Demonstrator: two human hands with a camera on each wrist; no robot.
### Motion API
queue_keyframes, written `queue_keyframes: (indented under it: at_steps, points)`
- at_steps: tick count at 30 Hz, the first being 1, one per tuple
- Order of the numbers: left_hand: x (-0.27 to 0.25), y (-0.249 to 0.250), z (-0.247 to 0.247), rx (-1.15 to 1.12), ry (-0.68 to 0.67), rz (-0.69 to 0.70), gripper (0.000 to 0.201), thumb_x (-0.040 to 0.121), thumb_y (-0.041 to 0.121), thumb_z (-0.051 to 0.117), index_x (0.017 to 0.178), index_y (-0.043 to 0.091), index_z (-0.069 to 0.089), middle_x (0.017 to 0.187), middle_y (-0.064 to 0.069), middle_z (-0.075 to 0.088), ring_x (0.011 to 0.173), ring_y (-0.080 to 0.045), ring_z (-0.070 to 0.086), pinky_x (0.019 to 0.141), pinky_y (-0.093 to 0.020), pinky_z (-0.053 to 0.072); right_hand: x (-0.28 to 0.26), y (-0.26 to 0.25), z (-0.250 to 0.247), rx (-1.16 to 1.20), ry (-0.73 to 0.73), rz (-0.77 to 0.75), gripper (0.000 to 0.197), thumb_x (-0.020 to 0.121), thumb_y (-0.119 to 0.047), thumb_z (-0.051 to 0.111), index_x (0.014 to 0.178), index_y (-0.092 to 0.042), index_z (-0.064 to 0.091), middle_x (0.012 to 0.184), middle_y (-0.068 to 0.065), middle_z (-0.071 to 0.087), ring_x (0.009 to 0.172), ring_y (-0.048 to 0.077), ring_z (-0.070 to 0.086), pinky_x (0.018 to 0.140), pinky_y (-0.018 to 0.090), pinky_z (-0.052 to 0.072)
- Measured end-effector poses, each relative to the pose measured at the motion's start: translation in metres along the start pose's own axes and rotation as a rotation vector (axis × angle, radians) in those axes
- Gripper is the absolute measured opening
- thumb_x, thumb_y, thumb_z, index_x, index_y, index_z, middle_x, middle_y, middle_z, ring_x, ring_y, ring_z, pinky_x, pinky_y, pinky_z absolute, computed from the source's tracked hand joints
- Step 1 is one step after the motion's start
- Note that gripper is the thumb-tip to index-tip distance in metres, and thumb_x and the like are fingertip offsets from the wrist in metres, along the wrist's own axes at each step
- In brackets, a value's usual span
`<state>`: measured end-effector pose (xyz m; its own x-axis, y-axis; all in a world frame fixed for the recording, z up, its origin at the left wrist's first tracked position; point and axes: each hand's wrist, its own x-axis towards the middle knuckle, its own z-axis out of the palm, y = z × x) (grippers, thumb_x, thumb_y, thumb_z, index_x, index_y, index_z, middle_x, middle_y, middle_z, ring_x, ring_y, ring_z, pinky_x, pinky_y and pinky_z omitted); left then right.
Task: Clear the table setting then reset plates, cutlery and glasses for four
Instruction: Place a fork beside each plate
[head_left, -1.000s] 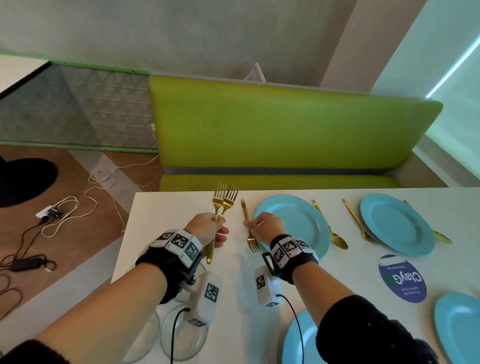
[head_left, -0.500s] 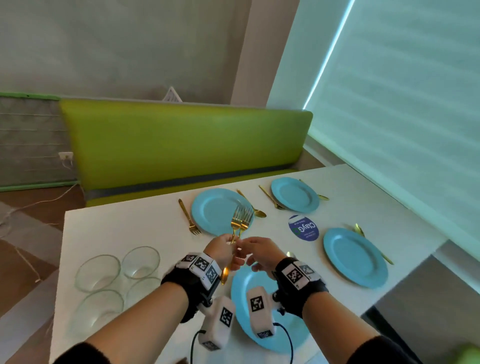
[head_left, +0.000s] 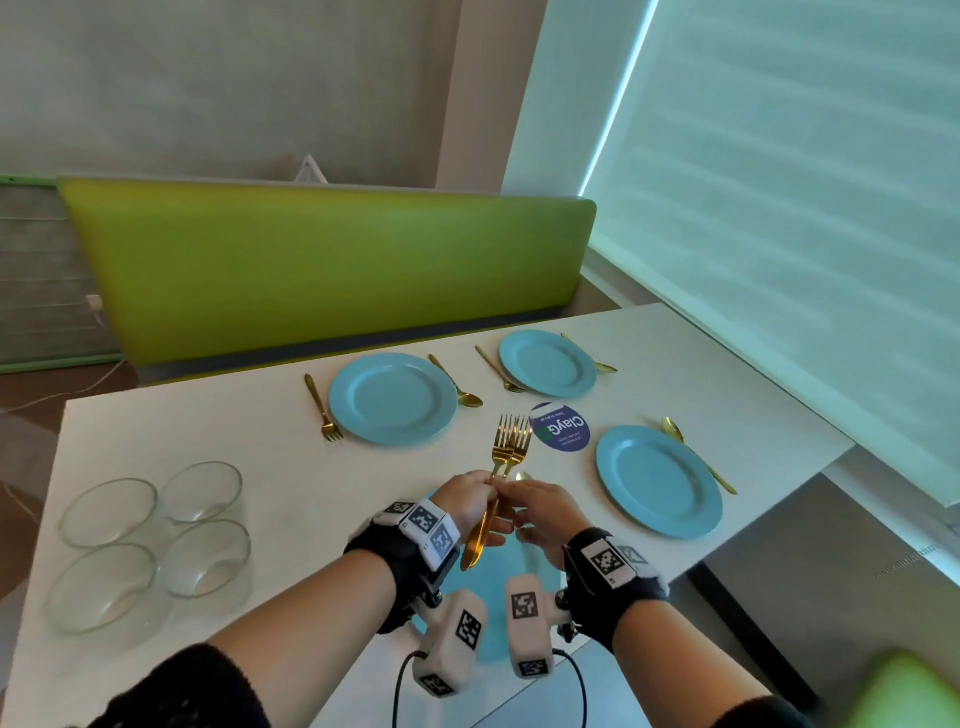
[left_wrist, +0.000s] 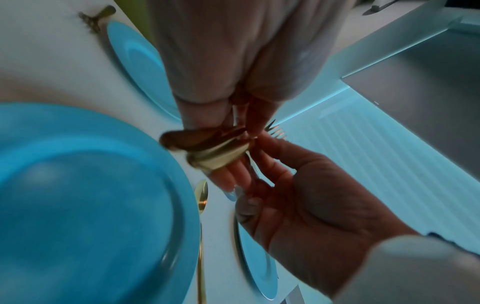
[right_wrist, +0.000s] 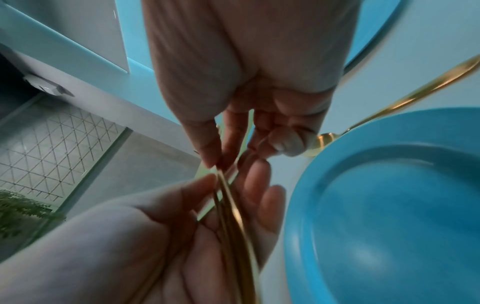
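Two gold forks (head_left: 511, 447) up in the air above the near blue plate (head_left: 483, 587), prongs pointing up and away. Handles squeezed side by side in the left hand (head_left: 470, 506), fingers curled round them. Right hand (head_left: 540, 512) right beside, fingertips (right_wrist: 207, 158) pinching one handle just under the prongs, other fingers loose. Gold spoon (head_left: 523, 477) flat on the white table (head_left: 270, 478), just past the hands. Four glass bowls (head_left: 150, 540) together at the left.
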<state>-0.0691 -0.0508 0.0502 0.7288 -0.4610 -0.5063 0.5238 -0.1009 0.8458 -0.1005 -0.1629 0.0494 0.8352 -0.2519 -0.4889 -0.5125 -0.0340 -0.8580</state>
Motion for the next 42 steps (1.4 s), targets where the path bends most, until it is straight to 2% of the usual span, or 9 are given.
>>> queue_keyframes:
  at_steps: [5, 11, 14, 16, 19, 21, 24, 34, 42]
  points:
    - [0.035, -0.017, 0.041, -0.023, 0.181, -0.091, 0.027, 0.093, 0.0, 0.028, 0.08, 0.012, 0.049, 0.065, -0.01, 0.057, 0.051, -0.019, 0.055, 0.056, -0.027, 0.045, 0.027, 0.019, -0.057, 0.052, 0.05, 0.057, 0.016, 0.09, -0.016, 0.058, 0.076, -0.011, 0.059, 0.065, 0.001, 0.057, 0.052, 0.013, 0.046, 0.045, 0.02, 0.033]
    - [0.067, -0.031, 0.06, -0.113, 0.359, -0.157, 0.032, 0.097, 0.002, 0.03, 0.07, 0.011, 0.046, 0.063, -0.009, 0.047, 0.053, -0.018, 0.043, 0.046, -0.023, 0.04, 0.072, 0.049, -0.134, -0.543, 0.101, 0.078, 0.029, 0.093, -0.021, 0.054, 0.064, -0.016, 0.056, 0.067, -0.001, 0.062, 0.055, 0.014, 0.053, 0.048, 0.023, 0.043]
    - [0.078, -0.031, 0.058, -0.162, 0.377, -0.162, 0.036, 0.099, 0.001, 0.03, 0.067, 0.01, 0.043, 0.058, -0.007, 0.043, 0.053, -0.014, 0.038, 0.051, -0.021, 0.033, 0.087, 0.056, -0.156, -0.851, 0.079, 0.067, 0.03, 0.092, -0.025, 0.055, 0.062, -0.023, 0.052, 0.087, 0.005, 0.069, 0.073, 0.017, 0.058, 0.069, 0.029, 0.052]
    - [0.083, -0.032, 0.055, -0.172, 0.405, -0.161, 0.038, 0.098, -0.002, 0.031, 0.064, 0.009, 0.043, 0.048, -0.004, 0.044, 0.05, -0.014, 0.037, 0.047, -0.018, 0.034, 0.097, 0.058, -0.163, -0.942, 0.086, 0.055, 0.032, 0.091, -0.027, 0.057, 0.06, -0.025, 0.05, 0.091, 0.006, 0.068, 0.08, 0.017, 0.057, 0.084, 0.032, 0.053]
    - [0.088, -0.034, 0.05, -0.167, 0.469, -0.155, 0.035, 0.095, -0.007, 0.031, 0.067, 0.007, 0.047, 0.058, -0.008, 0.043, 0.051, -0.017, 0.04, 0.032, -0.015, 0.038, 0.11, 0.058, -0.168, -0.985, 0.091, 0.051, 0.025, 0.089, -0.028, 0.059, 0.066, -0.02, 0.059, 0.093, 0.004, 0.068, 0.081, 0.017, 0.056, 0.086, 0.029, 0.052]
    - [0.09, -0.034, 0.047, -0.158, 0.486, -0.146, 0.034, 0.094, -0.008, 0.031, 0.069, 0.007, 0.047, 0.062, -0.009, 0.043, 0.052, -0.017, 0.043, 0.032, -0.015, 0.04, 0.117, 0.058, -0.168, -1.02, 0.088, 0.053, 0.016, 0.089, -0.028, 0.059, 0.084, -0.016, 0.069, 0.1, 0.005, 0.071, 0.087, 0.019, 0.06, 0.083, 0.027, 0.049]
    - [0.094, -0.034, 0.045, -0.162, 0.514, -0.135, 0.034, 0.093, -0.01, 0.03, 0.069, 0.007, 0.046, 0.062, -0.009, 0.043, 0.041, -0.014, 0.048, 0.031, -0.013, 0.04, 0.124, 0.06, -0.165, -1.073, 0.092, 0.054, 0.024, 0.088, -0.025, 0.058, 0.101, -0.01, 0.071, 0.105, 0.008, 0.07, 0.101, 0.024, 0.063, 0.087, 0.03, 0.052]
    - [0.103, -0.032, 0.05, -0.132, 0.533, -0.15, 0.028, 0.093, -0.008, 0.038, 0.073, 0.007, 0.05, 0.065, -0.009, 0.049, 0.053, -0.017, 0.047, 0.033, -0.015, 0.045, 0.134, 0.064, -0.169, -1.017, 0.32, 0.022, 0.027, 0.083, -0.025, 0.062, 0.105, -0.008, 0.062, 0.11, 0.012, 0.063, 0.101, 0.031, 0.061, 0.081, 0.035, 0.049]
    - [0.104, -0.032, 0.058, -0.092, 0.505, -0.147, 0.026, 0.093, -0.004, 0.043, 0.072, 0.01, 0.051, 0.064, -0.008, 0.051, 0.054, -0.017, 0.049, 0.036, -0.017, 0.048, 0.139, 0.061, -0.181, -1.061, 0.332, 0.007, 0.042, 0.083, -0.034, 0.068, 0.112, -0.008, 0.05, 0.113, 0.011, 0.062, 0.102, 0.03, 0.062, 0.081, 0.037, 0.048]
